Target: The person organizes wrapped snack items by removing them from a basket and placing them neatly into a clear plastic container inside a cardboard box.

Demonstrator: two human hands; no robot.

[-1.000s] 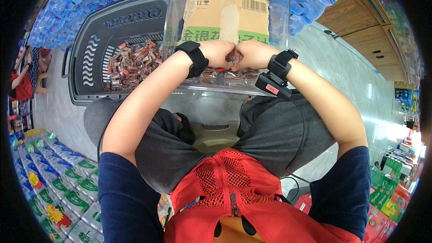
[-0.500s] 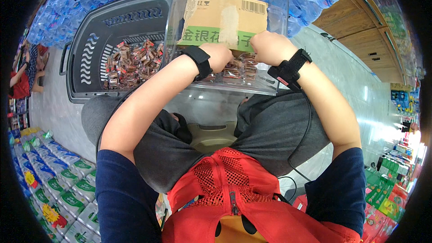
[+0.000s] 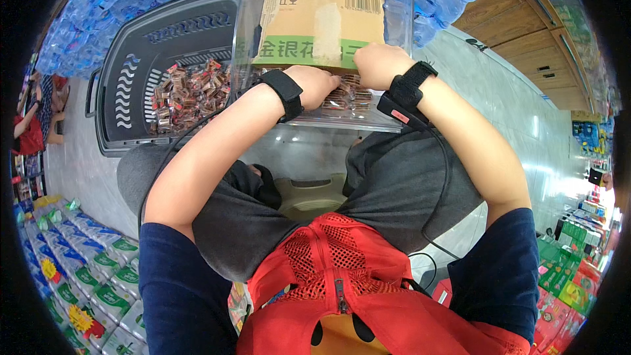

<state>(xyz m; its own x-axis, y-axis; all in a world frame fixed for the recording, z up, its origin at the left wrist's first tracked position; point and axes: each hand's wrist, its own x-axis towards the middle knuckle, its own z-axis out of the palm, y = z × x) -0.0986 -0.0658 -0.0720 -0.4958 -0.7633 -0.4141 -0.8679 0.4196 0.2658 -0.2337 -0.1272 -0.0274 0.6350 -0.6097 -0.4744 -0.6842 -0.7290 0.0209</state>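
“Beyond the seated person's dark-trousered knees (image 3: 420, 167), what are the bare hands doing?”

“Left hand (image 3: 313, 84) and right hand (image 3: 382, 66) are curled, backs upward, slightly apart, over small brown clear-wrapped packets (image 3: 348, 100) at the near end of a see-through plastic box (image 3: 328, 123). Most fingertips are hidden; I can't tell whether either pinches one.”

“Why that dark grey slotted plastic basket (image 3: 164, 16) just left?”

“Probably to keep its loose heap of similar packets (image 3: 190, 100) within reach. Behind the row, a tan-and-green cardboard panel (image 3: 361, 23) perhaps props it.”
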